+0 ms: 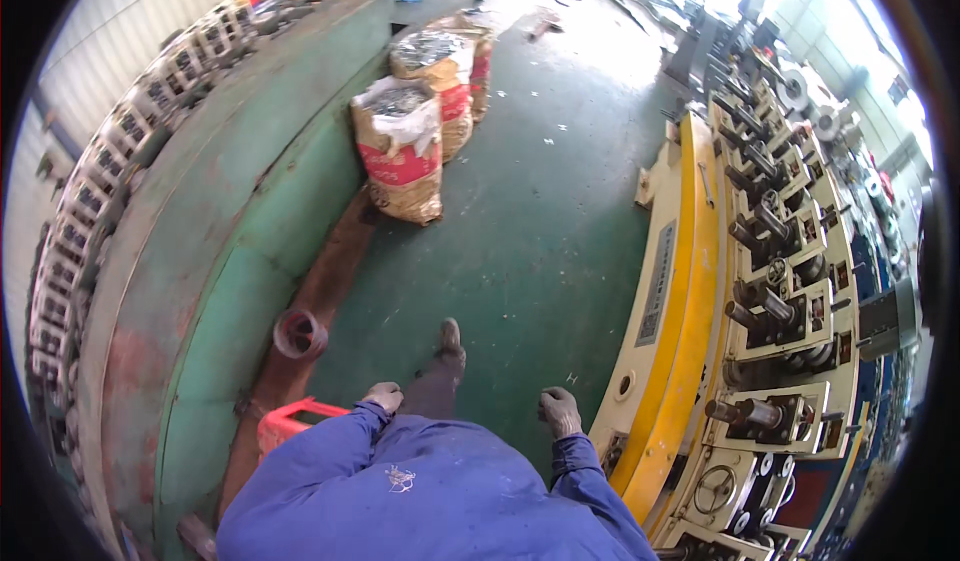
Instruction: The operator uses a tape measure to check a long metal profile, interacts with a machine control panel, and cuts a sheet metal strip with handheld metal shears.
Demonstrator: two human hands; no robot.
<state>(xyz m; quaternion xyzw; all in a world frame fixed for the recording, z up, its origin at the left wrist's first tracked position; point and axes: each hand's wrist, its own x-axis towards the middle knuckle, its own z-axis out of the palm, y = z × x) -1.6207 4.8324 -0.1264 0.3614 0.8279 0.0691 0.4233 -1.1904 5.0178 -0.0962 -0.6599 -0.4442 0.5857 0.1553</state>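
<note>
My left hand, in a grey glove, hangs by my left thigh with its fingers curled and nothing visible in them. Just beside it is a red plastic stool, partly covered by my blue sleeve. On the other side my gloved right hand hangs loosely closed, near the cream base of a roll-forming machine but apart from it. No object shows in that hand either. One shoe is stretched forward on the green floor.
Several sacks of metal pieces stand ahead against a long green machine bed on the left. A short round pipe lies at its foot. A wrench rests on the yellow beam at right. Small scraps dot the floor.
</note>
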